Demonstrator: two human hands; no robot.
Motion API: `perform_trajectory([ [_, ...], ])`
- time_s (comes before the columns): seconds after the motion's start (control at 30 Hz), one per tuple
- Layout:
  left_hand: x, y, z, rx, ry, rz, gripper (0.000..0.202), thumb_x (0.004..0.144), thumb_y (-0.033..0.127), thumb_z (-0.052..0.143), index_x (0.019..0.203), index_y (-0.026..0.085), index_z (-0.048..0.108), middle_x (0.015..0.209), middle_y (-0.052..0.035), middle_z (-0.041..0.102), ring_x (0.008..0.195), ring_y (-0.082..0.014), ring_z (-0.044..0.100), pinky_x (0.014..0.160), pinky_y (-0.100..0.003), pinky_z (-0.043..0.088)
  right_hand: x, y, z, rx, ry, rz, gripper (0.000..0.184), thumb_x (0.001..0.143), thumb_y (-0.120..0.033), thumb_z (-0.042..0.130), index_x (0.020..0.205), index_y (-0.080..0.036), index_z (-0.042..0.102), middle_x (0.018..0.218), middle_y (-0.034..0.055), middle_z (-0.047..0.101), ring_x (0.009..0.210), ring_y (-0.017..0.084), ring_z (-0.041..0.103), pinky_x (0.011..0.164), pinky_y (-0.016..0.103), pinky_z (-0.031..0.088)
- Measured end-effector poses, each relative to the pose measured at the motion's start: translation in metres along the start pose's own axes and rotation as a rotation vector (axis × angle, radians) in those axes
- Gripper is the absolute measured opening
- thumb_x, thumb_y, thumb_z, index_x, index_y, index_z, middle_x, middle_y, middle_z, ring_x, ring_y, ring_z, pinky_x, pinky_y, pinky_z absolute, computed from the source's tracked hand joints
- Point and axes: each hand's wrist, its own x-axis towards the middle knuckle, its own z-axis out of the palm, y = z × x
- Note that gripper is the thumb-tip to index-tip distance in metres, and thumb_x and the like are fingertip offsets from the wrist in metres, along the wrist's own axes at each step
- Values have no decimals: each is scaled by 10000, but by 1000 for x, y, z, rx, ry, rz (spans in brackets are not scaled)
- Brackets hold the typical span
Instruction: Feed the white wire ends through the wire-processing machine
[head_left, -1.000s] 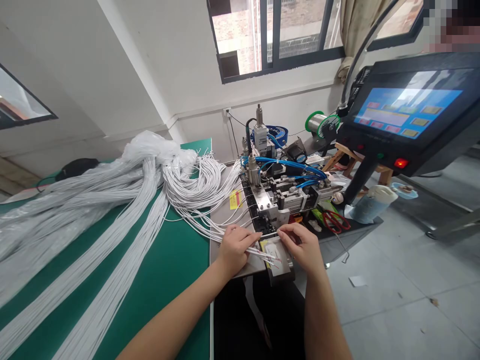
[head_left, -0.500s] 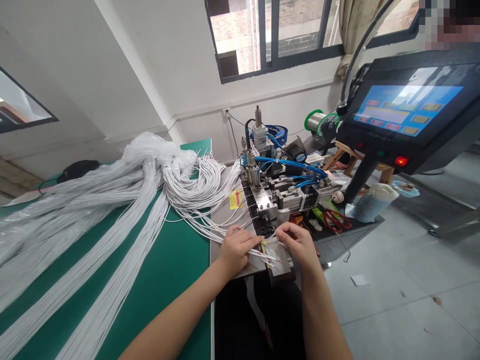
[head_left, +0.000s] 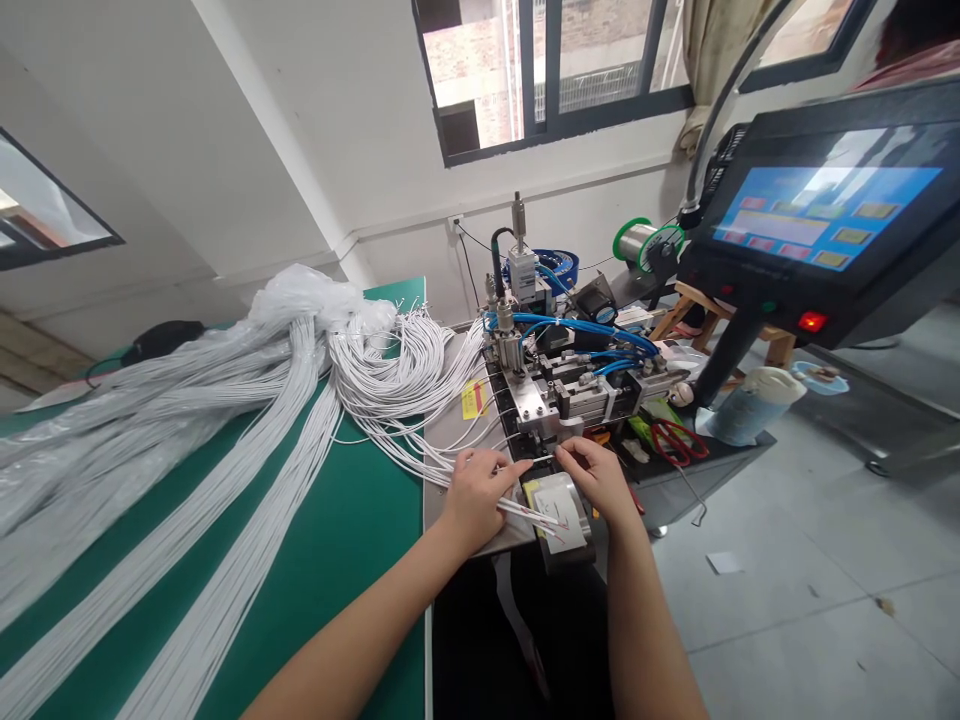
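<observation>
White cable [head_left: 541, 459] spans the gap between the left hand [head_left: 476, 497] and right hand [head_left: 600, 482], just in front of the pneumatic machine [head_left: 587, 403]. Each pinches it at the fingertips. Further cable ends [head_left: 528, 512], reddish at the tips, protrude from beneath the left palm, above a white label [head_left: 572, 534].

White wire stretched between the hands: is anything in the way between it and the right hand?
Nothing visible. The right hand pinches the wire directly; the other wires, sticking out from the left hand, lie nearer the person.
</observation>
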Motion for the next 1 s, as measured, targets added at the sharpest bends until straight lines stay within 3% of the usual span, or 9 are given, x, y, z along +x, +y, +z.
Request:
perform_trajectory([
  [0.2,0,-1,2,9,-32,-41,497,788,76,480,1218,294,601,961,-55,586,924,-202,527,863,-385,353,1,6,8,175,-28,118,275,828,-387,531,631,-195,519,604,-19,479,595,146,444,568,249,346],
  [0.43,0,-1,2,-4,-23,-37,499,780,81,487,1222,279,605,961,-62,569,931,-209,507,843,-372,387,2,8,11,189,8,140,277,807,-386,550,611,-194,504,586,-26,440,579,135,403,554,246,318],
  [0.77,1,0,2,7,-8,-49,453,777,85,505,1160,277,651,904,-63,574,886,-208,511,815,-371,380,7,10,16,575,-60,405,264,691,-369,638,559,-181,509,548,-48,427,522,102,352,499,228,273],
  [1.0,0,0,1,10,36,-40,364,814,122,514,1104,281,667,1062,-59,620,999,-218,545,911,-433,319,0,13,14,535,-11,353,354,712,-465,686,587,-170,536,561,-36,464,541,109,396,516,231,297],
])
